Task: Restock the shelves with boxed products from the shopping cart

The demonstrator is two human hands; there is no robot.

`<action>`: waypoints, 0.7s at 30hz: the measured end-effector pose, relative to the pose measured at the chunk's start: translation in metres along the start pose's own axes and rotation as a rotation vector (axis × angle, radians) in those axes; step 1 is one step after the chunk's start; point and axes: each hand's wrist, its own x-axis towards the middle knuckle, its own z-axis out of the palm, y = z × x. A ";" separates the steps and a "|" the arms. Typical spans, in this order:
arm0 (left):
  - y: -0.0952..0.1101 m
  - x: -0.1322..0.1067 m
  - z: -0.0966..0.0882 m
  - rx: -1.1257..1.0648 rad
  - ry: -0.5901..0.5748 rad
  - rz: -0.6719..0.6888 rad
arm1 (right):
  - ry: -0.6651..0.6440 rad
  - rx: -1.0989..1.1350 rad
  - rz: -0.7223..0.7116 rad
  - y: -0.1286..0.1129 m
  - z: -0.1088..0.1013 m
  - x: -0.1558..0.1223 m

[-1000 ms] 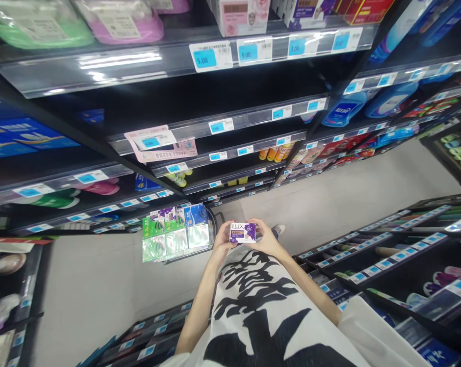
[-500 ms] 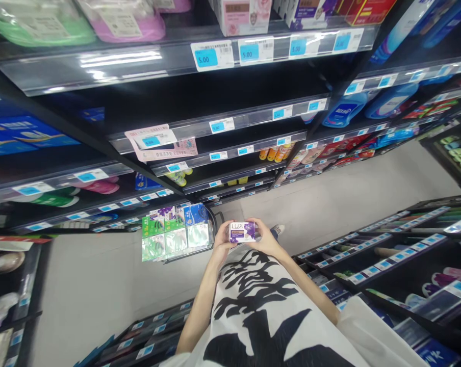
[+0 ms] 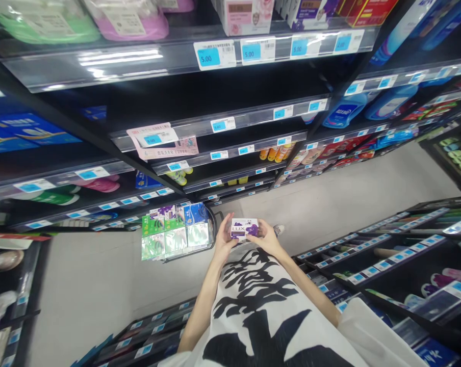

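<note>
A white and purple LUX soap box (image 3: 245, 229) is held level in front of my chest, its printed face turned up. My left hand (image 3: 224, 237) grips its left end, the thumb low on the near edge. Around the right end are the fingers of my right hand (image 3: 266, 238), with the thumb along the near edge. To the left of my hands stands a cart (image 3: 212, 224) loaded with green, blue and white boxed goods (image 3: 176, 235); a purple and white LUX pack (image 3: 165, 211) lies at its far side.
Tall black shelving with price labels (image 3: 215, 54) rises ahead, holding soap boxes (image 3: 247, 17), pink bottles (image 3: 134, 23) and blue bottles (image 3: 345, 109). More racks (image 3: 383, 255) stand close behind me at the right. Grey floor (image 3: 330, 196) runs along the aisle.
The soap box has tilted in my hands, so a different part of its print shows, and it has shifted slightly right and up. Both hands keep their hold; the cart stays put.
</note>
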 end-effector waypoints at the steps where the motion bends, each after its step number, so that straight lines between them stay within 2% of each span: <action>1: 0.000 0.001 0.001 -0.001 -0.012 -0.005 | 0.012 -0.016 -0.034 0.001 -0.001 0.000; 6: 0.002 0.002 0.005 0.035 -0.039 0.010 | -0.003 -0.020 -0.221 0.008 -0.004 0.000; 10: 0.004 0.002 0.005 0.033 -0.039 0.007 | 0.003 -0.021 -0.209 0.009 -0.005 0.000; 12: 0.005 0.000 0.004 0.017 -0.039 -0.009 | 0.007 -0.055 -0.151 0.007 -0.005 0.001; 15: 0.009 -0.004 0.002 0.009 -0.021 -0.071 | 0.002 -0.043 0.030 0.003 -0.004 0.003; 21: 0.018 -0.008 -0.003 0.060 -0.066 -0.129 | -0.038 0.204 0.405 0.006 0.011 0.010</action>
